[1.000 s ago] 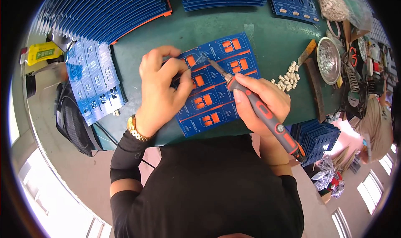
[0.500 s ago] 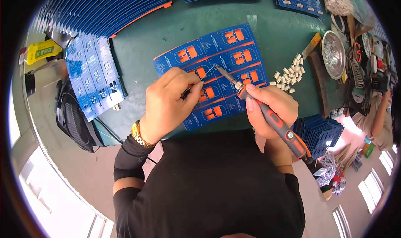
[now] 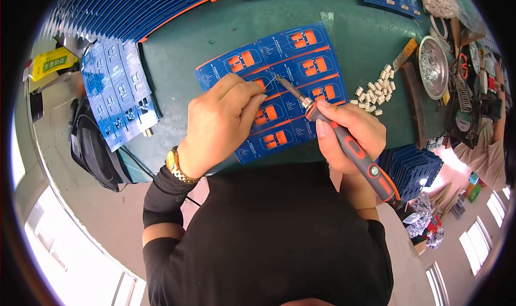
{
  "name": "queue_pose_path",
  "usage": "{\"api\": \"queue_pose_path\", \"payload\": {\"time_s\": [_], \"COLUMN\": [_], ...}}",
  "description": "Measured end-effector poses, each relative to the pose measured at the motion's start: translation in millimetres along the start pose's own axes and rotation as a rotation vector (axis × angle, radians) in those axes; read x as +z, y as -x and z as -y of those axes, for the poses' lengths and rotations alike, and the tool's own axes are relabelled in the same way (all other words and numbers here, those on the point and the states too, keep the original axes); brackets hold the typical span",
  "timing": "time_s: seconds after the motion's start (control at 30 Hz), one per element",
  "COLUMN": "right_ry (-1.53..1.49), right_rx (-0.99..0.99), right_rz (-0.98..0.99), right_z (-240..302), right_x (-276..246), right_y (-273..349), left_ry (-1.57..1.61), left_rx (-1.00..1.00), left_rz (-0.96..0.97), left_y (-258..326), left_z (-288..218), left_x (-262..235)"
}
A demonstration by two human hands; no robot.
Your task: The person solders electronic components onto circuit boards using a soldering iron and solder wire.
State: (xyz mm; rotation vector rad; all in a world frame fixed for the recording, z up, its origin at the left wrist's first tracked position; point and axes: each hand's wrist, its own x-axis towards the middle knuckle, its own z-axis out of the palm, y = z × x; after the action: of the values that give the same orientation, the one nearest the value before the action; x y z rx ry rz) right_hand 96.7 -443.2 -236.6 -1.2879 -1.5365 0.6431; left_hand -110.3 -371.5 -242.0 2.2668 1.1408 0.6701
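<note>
A blue circuit board panel with orange patches lies on the green work surface in front of me. My left hand rests over its left side, fingers pinched on a thin strand of solder wire. My right hand grips a grey and orange soldering iron from the right. The iron's metal tip meets the board near its upper middle. There the free end of the wire comes close to the tip; whether they touch I cannot tell.
Small white connectors lie in a pile right of the panel. Beyond them are a dark bar and a round metal dish. Blue boards stand in a row at the far left. Another board panel leans over a black bag.
The solder wire's end and the iron's tip have come closer together on the board. My left fingers have closed in slightly, and the whole view has shifted a little.
</note>
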Motion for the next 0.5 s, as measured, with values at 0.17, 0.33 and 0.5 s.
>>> {"api": "queue_pose_path", "payload": {"time_s": [0.17,0.33,0.5], "right_ry": [0.019,0.033,0.044], "right_rx": [0.004,-0.026,-0.062], "right_rz": [0.003,0.015,0.022], "right_z": [-2.3,-4.0,-1.1], "right_x": [-2.4,-4.9,-5.9], "right_y": [1.4,1.9,0.3], "left_ry": [-0.068,-0.070,-0.056], "left_rx": [0.108,0.138,0.135], "left_rz": [-0.016,-0.013,0.014], "left_y": [-0.5,-3.0,-8.0], "left_z": [1.7,0.1,-2.7], "left_x": [6.6,8.0,7.9]}}
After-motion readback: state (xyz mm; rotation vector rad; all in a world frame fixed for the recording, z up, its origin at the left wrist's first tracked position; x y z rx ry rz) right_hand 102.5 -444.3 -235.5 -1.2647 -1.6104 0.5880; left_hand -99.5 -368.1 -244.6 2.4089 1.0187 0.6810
